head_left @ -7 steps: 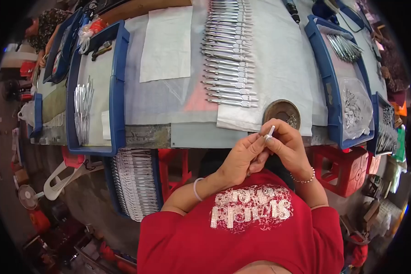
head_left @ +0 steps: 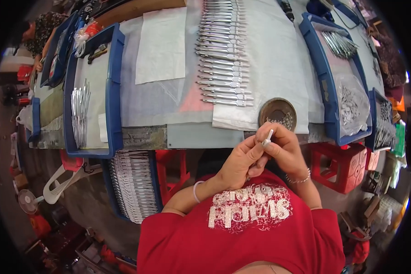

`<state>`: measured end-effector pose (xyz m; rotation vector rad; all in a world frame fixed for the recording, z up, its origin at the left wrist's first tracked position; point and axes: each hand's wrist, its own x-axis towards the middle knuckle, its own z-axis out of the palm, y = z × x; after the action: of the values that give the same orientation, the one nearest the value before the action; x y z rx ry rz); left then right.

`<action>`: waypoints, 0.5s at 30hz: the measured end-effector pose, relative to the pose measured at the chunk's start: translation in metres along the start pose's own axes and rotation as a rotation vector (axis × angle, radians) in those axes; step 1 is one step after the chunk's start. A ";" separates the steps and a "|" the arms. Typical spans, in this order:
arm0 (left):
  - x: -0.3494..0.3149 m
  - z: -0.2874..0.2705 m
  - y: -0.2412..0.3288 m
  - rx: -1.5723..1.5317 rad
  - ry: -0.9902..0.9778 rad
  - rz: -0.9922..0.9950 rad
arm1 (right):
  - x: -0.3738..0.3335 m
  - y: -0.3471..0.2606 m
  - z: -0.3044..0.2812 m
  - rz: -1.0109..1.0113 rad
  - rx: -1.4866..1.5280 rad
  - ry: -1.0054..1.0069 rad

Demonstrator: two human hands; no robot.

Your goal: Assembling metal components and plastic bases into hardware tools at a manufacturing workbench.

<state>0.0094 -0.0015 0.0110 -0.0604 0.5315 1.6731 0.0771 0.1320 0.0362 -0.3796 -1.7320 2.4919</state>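
Head view: right hand, fingers pinching a white part, meets curled left hand (grip unclear).

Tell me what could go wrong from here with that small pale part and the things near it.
The small pale part is pinched in the right hand near the table edge; a slip might send it to the lap or floor.

The round bowl sits right beyond that hand, so a knock could scatter its tiny bits.

The metal tools lie closely side by side; a brush might disturb their row.
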 end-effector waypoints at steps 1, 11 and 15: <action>-0.002 0.001 -0.002 0.024 -0.024 0.023 | 0.000 -0.003 -0.004 0.012 -0.037 -0.022; 0.001 0.002 -0.005 -0.094 -0.004 -0.081 | -0.005 0.000 -0.004 0.016 -0.052 0.033; 0.006 0.001 0.000 -0.137 0.008 -0.060 | 0.000 0.008 0.007 -0.089 -0.159 0.224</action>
<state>0.0082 0.0040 0.0097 -0.1818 0.4166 1.6493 0.0763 0.1230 0.0315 -0.5570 -1.8164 2.1635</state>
